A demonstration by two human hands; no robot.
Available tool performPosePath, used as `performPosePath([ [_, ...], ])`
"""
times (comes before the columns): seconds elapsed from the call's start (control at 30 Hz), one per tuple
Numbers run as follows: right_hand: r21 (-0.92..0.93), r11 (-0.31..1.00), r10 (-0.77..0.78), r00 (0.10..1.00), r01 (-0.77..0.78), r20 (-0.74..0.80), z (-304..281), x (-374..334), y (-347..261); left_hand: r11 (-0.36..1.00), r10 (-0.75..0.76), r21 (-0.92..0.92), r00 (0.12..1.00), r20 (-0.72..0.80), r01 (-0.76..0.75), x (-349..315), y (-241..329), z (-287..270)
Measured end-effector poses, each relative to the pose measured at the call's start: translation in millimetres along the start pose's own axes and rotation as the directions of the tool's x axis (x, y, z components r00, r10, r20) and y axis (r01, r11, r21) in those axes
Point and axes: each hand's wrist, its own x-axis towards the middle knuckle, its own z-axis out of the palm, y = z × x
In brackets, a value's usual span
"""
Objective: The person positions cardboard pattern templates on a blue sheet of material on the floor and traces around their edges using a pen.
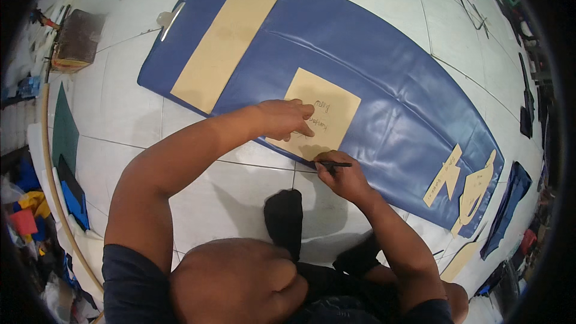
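A large blue vinyl-like sheet (384, 102) lies across the tiled floor. On its near edge rests a squarish tan card pattern (339, 99) with handwriting on it. My left hand (285, 120) presses on this card from its left side, fingers stretched out. My right hand (347, 179) is closed round a black pen (337, 164), its tip at the card's near right corner, by the sheet's edge. A long tan card strip (231, 42) lies to the left on the sheet. Towards the right end are smaller card patterns, one angular (441, 177) and one curved (477, 187).
A metal clip (172, 22) grips the sheet's left edge. My dark-covered foot (284, 219) is close to its near edge. A brown box (78, 39), a green piece (65, 126) and a curved tan rod (51, 174) stand left. Dark blue material (507, 207) lies right.
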Motion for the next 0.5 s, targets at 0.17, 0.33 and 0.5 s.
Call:
performPosePath([
  [0.17, 0.007, 1.000, 0.023, 0.999, -0.023, -0.028, 7, -5, 8, 0.998, -0.031, 0.060, 0.999, -0.009, 0.031, 1, 14, -2],
  [0.33, 0.033, 0.999, -0.004, 1.000, 0.005, -0.025, -7, -15, 12, 0.978, -0.154, 0.102, 0.957, -0.246, 0.183, 5, 41, 21],
  [0.5, 0.012, 1.000, -0.015, 0.999, 0.015, -0.042, -18, -28, 18, 0.956, -0.222, 0.147, 0.953, -0.206, 0.254, 11, 46, 26],
])
